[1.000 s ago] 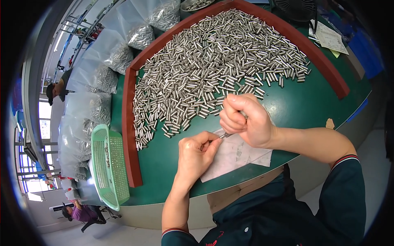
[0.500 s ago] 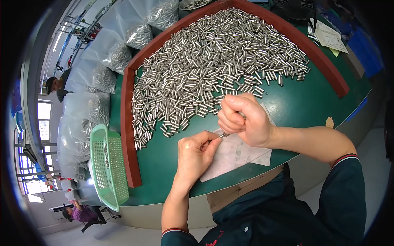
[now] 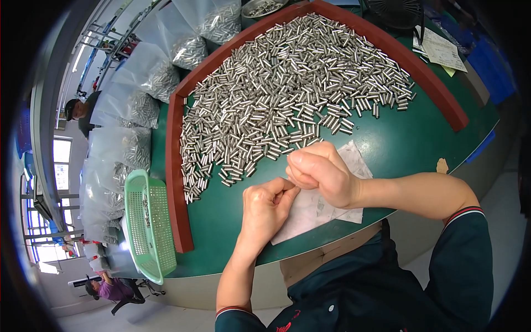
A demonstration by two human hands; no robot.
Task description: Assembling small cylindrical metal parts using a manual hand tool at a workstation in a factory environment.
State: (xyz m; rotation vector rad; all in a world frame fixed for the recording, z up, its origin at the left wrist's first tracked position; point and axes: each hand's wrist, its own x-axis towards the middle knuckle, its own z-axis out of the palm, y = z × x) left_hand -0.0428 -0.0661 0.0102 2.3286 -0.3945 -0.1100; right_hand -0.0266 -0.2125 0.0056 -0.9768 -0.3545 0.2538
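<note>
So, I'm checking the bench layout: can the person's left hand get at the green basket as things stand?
Probably yes: only the red rail appears to stand between the left hand and the green basket, looking low enough to reach over. The fingers, though, are pinched together by the right hand.

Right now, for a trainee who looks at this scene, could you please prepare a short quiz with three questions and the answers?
1. True or false: the green basket stands outside the red frame, on its left.

2. What lies on the table beneath the right hand?
a) a black fan
b) a pale sheet
c) a clear bag

3. Seen from the left hand, where does the heap of small metal cylinders lie?

Key:
1. True.
2. b.
3. Beyond it, within the red frame.
</note>
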